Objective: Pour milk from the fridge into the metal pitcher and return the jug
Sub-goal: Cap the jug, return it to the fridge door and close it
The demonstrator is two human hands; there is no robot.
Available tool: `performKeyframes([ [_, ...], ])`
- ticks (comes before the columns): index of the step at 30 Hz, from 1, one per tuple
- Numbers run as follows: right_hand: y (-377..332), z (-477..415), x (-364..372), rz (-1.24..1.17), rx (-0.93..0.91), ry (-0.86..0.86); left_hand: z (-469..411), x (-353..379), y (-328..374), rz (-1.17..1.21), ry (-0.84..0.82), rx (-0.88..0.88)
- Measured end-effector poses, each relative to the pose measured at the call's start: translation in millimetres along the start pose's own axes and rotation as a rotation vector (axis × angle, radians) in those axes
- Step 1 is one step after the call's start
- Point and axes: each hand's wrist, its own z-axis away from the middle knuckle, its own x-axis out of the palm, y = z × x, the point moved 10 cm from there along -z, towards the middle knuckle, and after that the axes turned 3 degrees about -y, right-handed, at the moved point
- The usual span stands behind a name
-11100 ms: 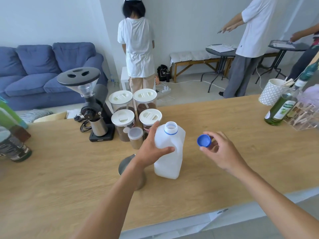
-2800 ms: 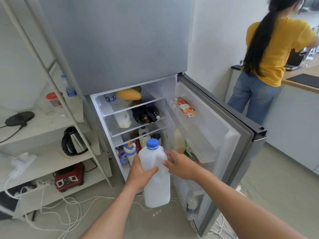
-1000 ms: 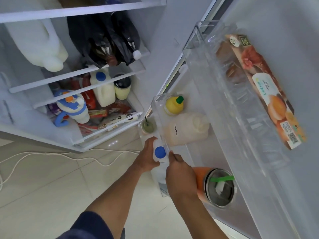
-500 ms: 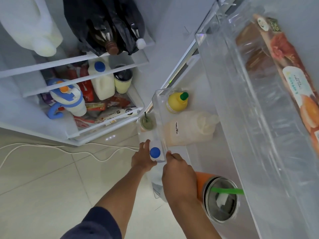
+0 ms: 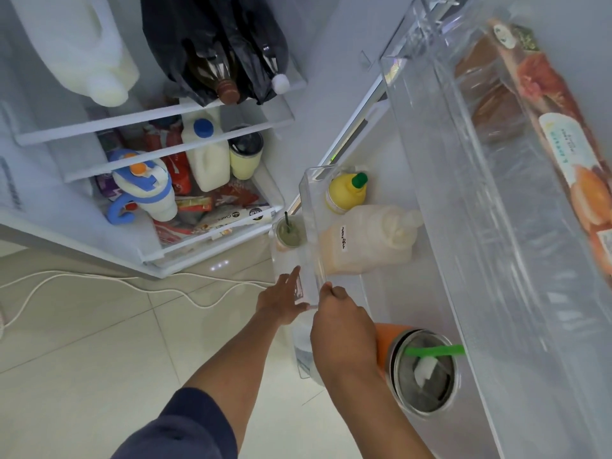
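Note:
The milk jug (image 5: 302, 341) shows only as a pale white patch low in the fridge door, between and below my hands. Its blue cap is hidden. My left hand (image 5: 280, 301) lies with its fingers stretched flat against the clear door bin (image 5: 309, 193), just left of the jug. My right hand (image 5: 342, 329) is over the jug's top, fingertips curled at the bin's near corner. The back of that hand hides whether it grips the jug. The metal pitcher is not in view.
An orange tumbler (image 5: 422, 372) with a green straw stands right of my right hand. In the door bin are a yellow squeeze bottle (image 5: 346, 193) and a cream jug (image 5: 367, 240). Fridge shelves (image 5: 149, 154) hold another blue-capped jug (image 5: 207, 154). A white cable (image 5: 99, 276) crosses the tiled floor.
The jug has sunk lower into the door, and its blue cap, visible half a second ago, is now out of sight. My left fingers have straightened off it.

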Motion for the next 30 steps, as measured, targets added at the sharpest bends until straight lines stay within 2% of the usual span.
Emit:
performKeyframes([
  [11,-1,14,3,-0.073,-0.026,0.022,68,-25,-30,0.104,0.120,-0.061],
  [15,-24,52,-33,-0.052,-0.163,0.197,109,-40,-30,0.390,0.225,-0.085],
  [19,-52,111,-77,0.001,-0.320,0.338,160,-44,-20,0.458,0.311,-0.108],
  [21,-59,143,-96,-0.051,-0.396,0.406,184,-42,-12,0.592,0.327,-0.092],
  [24,-55,186,-124,-0.082,-0.463,0.509,223,-52,20,0.736,0.405,-0.001],
  [30,-5,269,-184,-0.181,-0.530,0.814,313,-102,122,0.807,0.619,0.280],
])
